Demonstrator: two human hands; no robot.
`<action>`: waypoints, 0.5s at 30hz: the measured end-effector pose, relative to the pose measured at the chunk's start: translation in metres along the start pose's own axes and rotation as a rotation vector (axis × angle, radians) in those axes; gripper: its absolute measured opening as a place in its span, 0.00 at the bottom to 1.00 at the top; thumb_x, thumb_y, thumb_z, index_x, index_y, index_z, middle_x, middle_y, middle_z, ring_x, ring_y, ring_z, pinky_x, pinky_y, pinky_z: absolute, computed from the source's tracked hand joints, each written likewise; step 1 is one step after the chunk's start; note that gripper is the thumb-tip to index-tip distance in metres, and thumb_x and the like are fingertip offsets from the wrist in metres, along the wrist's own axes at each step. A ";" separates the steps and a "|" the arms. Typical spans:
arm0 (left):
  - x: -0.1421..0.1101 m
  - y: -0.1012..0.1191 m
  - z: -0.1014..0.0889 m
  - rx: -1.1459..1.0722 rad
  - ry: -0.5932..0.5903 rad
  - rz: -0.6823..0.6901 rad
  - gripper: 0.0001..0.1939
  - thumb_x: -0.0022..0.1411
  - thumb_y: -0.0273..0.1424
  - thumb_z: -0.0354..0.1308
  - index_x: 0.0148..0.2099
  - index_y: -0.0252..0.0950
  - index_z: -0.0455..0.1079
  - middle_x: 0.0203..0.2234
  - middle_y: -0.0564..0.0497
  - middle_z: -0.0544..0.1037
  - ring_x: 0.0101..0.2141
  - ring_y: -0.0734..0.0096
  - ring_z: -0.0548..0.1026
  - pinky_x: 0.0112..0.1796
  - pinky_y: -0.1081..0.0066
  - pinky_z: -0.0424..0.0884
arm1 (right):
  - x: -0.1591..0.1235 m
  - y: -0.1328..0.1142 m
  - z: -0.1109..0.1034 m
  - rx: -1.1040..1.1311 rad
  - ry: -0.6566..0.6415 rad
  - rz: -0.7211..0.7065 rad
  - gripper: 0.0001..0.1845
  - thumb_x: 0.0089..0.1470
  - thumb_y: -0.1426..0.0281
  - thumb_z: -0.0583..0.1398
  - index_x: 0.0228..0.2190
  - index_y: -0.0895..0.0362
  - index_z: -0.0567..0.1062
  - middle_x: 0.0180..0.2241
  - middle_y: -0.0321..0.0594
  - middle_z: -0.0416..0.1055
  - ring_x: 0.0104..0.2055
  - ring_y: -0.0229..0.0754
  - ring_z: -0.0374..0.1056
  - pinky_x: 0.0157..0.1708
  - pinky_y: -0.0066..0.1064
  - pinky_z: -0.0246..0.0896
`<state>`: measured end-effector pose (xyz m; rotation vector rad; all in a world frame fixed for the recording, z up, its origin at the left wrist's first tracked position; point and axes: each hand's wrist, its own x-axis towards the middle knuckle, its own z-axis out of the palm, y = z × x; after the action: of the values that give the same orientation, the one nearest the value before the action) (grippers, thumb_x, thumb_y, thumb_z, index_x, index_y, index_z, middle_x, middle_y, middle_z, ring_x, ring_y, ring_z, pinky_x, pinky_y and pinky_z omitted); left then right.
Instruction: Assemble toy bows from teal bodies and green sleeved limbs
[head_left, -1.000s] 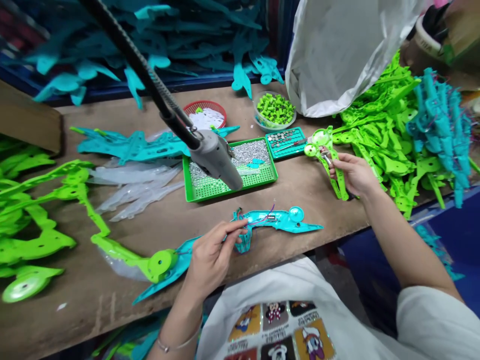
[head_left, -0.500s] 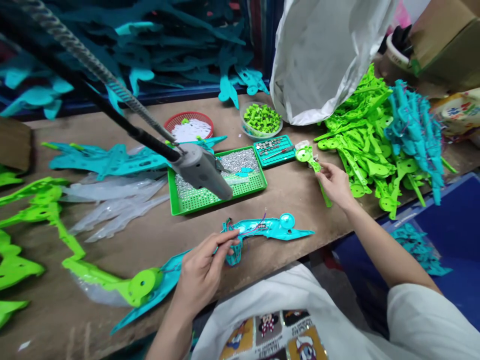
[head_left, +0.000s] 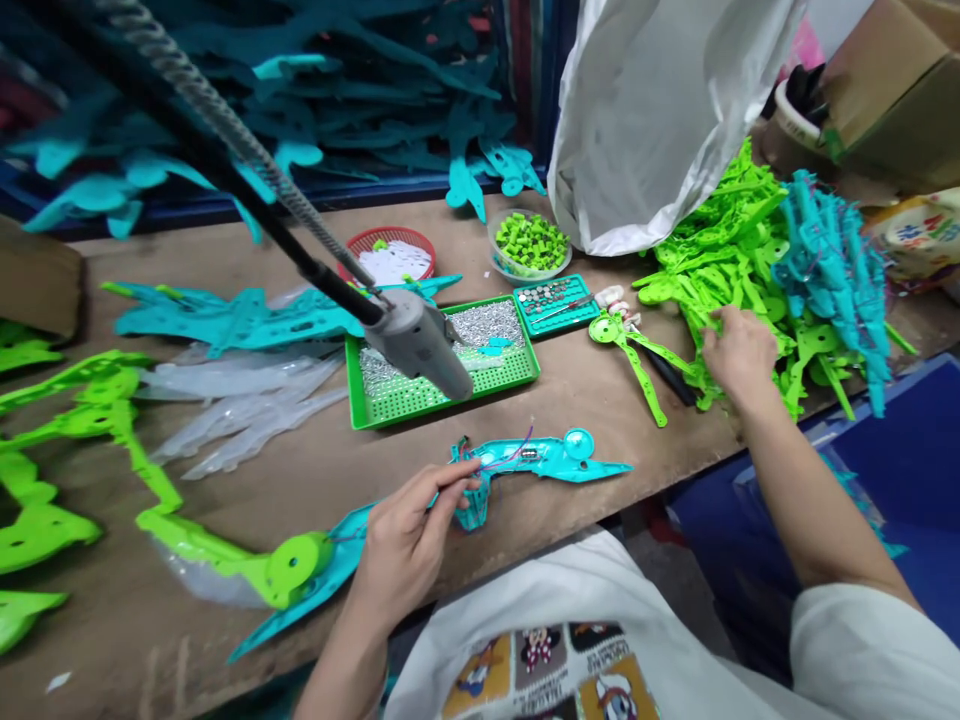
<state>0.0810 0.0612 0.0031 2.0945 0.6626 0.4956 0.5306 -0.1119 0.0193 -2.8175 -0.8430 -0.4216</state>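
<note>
My left hand [head_left: 409, 535] pinches the grip end of a teal plastic toy shell [head_left: 544, 456] that lies at the table's near edge with thin wires on it. My right hand [head_left: 739, 350] reaches into the heap of green plastic parts [head_left: 739, 265] at the right, fingers curled on the parts; whether it grips one I cannot make out. A single green part [head_left: 634, 360] lies on the table just left of that hand. A grey electric screwdriver [head_left: 420, 342] hangs on a black cable above the green tray.
A green tray [head_left: 397, 400] of small screws sits mid-table, beside a small teal tray [head_left: 556, 296], a bowl of green pieces [head_left: 529, 242] and a red basket [head_left: 390, 258]. Teal parts [head_left: 832, 260] and a white bag [head_left: 660, 110] are at the right; green and teal shells lie left.
My right hand let go of the green part, which now lies on the table, and moved right into the green heap. The left hand stays pinched on the teal shell.
</note>
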 end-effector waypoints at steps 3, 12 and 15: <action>0.000 0.003 -0.001 0.008 0.009 -0.003 0.12 0.74 0.32 0.54 0.56 0.43 0.74 0.38 0.53 0.82 0.37 0.73 0.80 0.40 0.74 0.74 | -0.009 -0.009 -0.012 0.182 0.087 -0.075 0.19 0.57 0.62 0.61 0.46 0.59 0.77 0.40 0.54 0.76 0.43 0.56 0.72 0.47 0.49 0.65; -0.006 0.004 -0.002 -0.008 0.037 -0.001 0.13 0.73 0.29 0.54 0.56 0.44 0.74 0.38 0.54 0.82 0.36 0.75 0.80 0.39 0.76 0.74 | -0.073 -0.059 -0.003 0.997 -0.356 0.117 0.27 0.45 0.53 0.72 0.42 0.55 0.76 0.31 0.37 0.75 0.28 0.40 0.69 0.29 0.33 0.67; -0.007 0.004 -0.004 0.002 0.047 -0.009 0.13 0.73 0.30 0.55 0.55 0.43 0.75 0.38 0.54 0.83 0.35 0.74 0.81 0.39 0.75 0.74 | -0.090 -0.074 0.003 1.328 -0.612 0.379 0.27 0.42 0.51 0.73 0.38 0.55 0.76 0.26 0.33 0.72 0.25 0.37 0.69 0.26 0.30 0.66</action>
<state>0.0742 0.0578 0.0076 2.0869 0.6996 0.5411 0.4180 -0.0959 -0.0058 -1.6956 -0.3558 0.8067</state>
